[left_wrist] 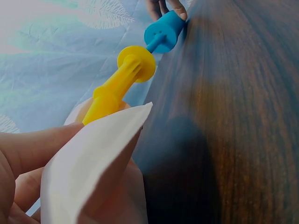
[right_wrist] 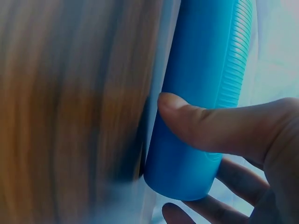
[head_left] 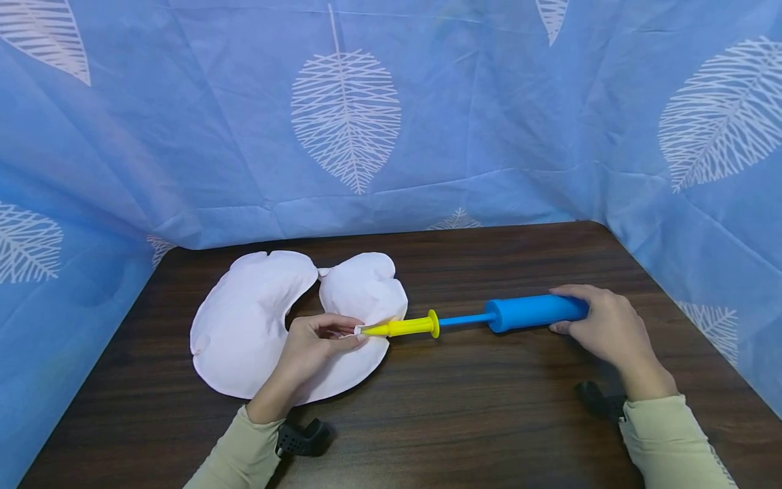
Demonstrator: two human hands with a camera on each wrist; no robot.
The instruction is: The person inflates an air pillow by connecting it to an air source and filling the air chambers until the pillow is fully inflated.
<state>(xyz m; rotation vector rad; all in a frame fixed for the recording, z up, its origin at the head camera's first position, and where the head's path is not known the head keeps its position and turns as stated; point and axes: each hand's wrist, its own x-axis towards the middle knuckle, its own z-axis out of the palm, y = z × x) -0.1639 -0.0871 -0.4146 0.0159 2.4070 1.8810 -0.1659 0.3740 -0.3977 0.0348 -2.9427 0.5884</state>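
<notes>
- Two thin points of hold worry me most: the left hand (head_left: 311, 346) pinches the pillow (head_left: 244, 326) at its valve (head_left: 359, 330), around the tip of the yellow nozzle (head_left: 412, 327). I judge that a loosened thumb could let the tip slip out and air leak.
- I cannot tell from any view how deep the tip sits; the fingers and white fabric hide it. A shallow fit would be the likeliest cause of leaking.
- The right hand (head_left: 611, 329) grips the far end of the blue pump (head_left: 537, 313), thumb across it and fingers on the far side. A hard pull there could drag the nozzle free.
- The thin rod (head_left: 464, 320) shows bare between the two parts; a push off its line might bend it or twist the valve.
- As for looks, the pillow lies on the left part of the dark table (head_left: 476, 407), its curve passing under and around the left hand.
- It is white, C-shaped, with its two ends close together near the nozzle.
- I see it puffed but puckered along the seams, with soft dents, so I would call it only partly filled.
</notes>
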